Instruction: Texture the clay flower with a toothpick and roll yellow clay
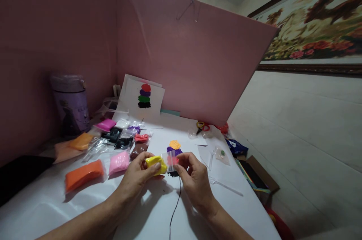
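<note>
We held a soft, bright yellow packet in clear plastic [156, 165] between our two hands, above the bench [45, 211] by the look of its shadow. The landmark was the upright column of ragged, coloured patches on white paper [175, 144], orange at its far end, then purple, with black at its near end. The yellow body lay just left of that column, while the clear end stretched rightward across its middle, hiding part of it; a reddish patch showed through the film.

The packet's long axis ran crosswise, from hand to hand, roughly square to the column. Our left hand [138, 170], left of the column, grasped the filled body between thumb and fingers. Our right hand [196, 179], right of the column, had its grip pinched on the clear end, so we judged it the nearer hand to the mouth. We could not tell whether the seal there was parted.

A thin, dark, wavering line [176, 207] ran from the column's near end towards us, between our wrists. A soft, pale pink packet [119, 162] and a plump orange packet [84, 175] lay well left of the column.
</note>
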`<action>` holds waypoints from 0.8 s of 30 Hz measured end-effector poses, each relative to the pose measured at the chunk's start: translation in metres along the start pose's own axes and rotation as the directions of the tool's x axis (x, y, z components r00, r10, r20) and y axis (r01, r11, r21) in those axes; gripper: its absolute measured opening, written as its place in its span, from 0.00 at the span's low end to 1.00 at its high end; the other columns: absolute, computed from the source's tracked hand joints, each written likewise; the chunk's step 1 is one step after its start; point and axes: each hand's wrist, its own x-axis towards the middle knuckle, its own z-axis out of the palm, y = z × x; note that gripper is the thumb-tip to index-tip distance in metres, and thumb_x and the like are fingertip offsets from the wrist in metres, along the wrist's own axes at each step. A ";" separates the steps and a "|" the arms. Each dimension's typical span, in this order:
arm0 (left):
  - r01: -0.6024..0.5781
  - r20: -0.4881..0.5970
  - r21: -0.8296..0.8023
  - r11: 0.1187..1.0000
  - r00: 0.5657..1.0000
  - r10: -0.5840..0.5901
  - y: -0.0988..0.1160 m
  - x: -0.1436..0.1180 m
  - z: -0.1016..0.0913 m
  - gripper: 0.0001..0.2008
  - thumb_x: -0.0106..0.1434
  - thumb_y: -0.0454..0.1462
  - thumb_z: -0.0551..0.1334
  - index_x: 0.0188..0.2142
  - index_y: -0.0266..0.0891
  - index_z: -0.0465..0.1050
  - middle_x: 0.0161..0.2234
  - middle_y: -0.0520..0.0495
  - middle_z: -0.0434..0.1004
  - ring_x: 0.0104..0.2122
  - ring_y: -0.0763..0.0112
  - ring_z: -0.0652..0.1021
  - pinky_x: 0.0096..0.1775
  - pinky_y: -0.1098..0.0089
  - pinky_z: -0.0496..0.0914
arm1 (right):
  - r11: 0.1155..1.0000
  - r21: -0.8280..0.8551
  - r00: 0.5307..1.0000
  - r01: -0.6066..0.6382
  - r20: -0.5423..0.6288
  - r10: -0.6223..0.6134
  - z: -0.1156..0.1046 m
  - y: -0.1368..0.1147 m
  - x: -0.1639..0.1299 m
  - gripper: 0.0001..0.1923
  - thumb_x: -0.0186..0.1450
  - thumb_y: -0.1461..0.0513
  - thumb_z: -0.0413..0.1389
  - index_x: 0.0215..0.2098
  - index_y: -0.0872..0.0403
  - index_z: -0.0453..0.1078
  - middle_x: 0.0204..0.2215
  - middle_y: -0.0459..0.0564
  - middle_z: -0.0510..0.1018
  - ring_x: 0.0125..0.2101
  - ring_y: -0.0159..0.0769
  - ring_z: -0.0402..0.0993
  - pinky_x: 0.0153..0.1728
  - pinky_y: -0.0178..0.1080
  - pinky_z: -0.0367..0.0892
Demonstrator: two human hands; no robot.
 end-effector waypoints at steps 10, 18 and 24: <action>0.033 0.003 0.036 0.999 0.999 -0.033 -0.005 0.006 -0.004 0.26 0.45 0.48 0.77 0.34 0.38 0.68 0.30 0.49 0.77 0.32 0.64 0.80 0.34 0.69 0.74 | 0.987 -0.094 0.991 0.133 0.022 -0.131 0.001 0.004 -0.001 0.06 0.65 0.68 0.52 0.36 0.55 0.71 0.30 0.49 0.75 0.28 0.34 0.71 0.29 0.35 0.65; 0.057 0.144 0.169 0.984 0.986 -0.082 0.008 -0.008 0.003 0.24 0.48 0.47 0.75 0.35 0.38 0.68 0.27 0.51 0.77 0.26 0.67 0.80 0.27 0.72 0.71 | 0.987 -0.074 0.990 0.140 0.015 -0.140 0.000 0.003 -0.001 0.06 0.64 0.68 0.53 0.34 0.55 0.72 0.30 0.49 0.76 0.29 0.35 0.71 0.28 0.35 0.65; 0.049 0.080 0.238 0.970 0.994 -0.070 0.010 -0.005 0.003 0.21 0.49 0.47 0.73 0.34 0.39 0.68 0.24 0.51 0.77 0.26 0.66 0.80 0.27 0.72 0.70 | 0.999 0.011 0.999 0.040 0.029 -0.041 0.001 -0.001 -0.001 0.05 0.65 0.65 0.55 0.36 0.55 0.73 0.29 0.49 0.76 0.27 0.34 0.71 0.27 0.35 0.65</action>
